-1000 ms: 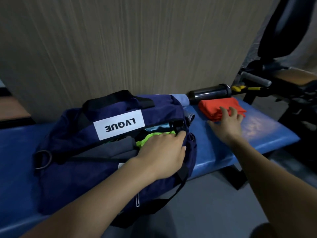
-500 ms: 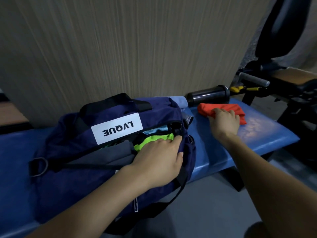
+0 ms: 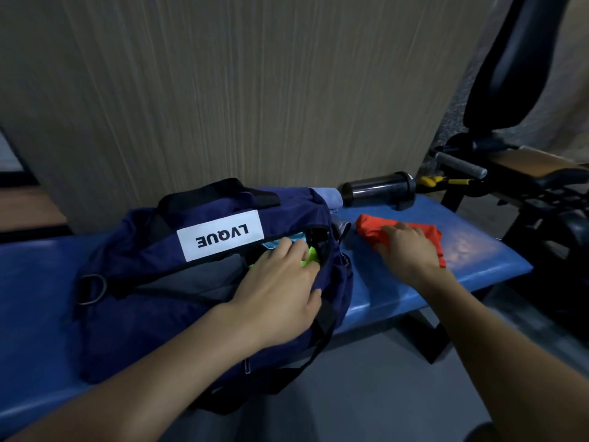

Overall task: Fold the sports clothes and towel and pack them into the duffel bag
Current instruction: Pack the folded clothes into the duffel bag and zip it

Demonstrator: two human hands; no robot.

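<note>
A navy duffel bag (image 3: 143,314) with a white LVQUE label lies unzipped on the blue bench (image 3: 478,260). Grey cloth (image 3: 197,275), a bit of light blue fabric (image 3: 271,245) and a neon green garment (image 3: 310,258) show inside its opening. My left hand (image 3: 280,282) lies across the opening's right end, fingers pressing on the green garment and thumb over the bag's near side. Right of the bag, my right hand (image 3: 404,250) covers a folded orange garment (image 3: 427,237) and grips its left part. A pale blue roll of cloth (image 3: 330,196) peeks out behind the bag.
A dark shaker bottle (image 3: 379,189) lies on its side at the bench's back edge, against the wood-grain wall. A black gym machine (image 3: 526,186) with a padded seat stands to the right, close to the bench end. Grey floor lies below the bench's front edge.
My right hand has closed on the orange garment and dragged it left, toward the bag. My left hand has pushed a little deeper into the bag's opening.
</note>
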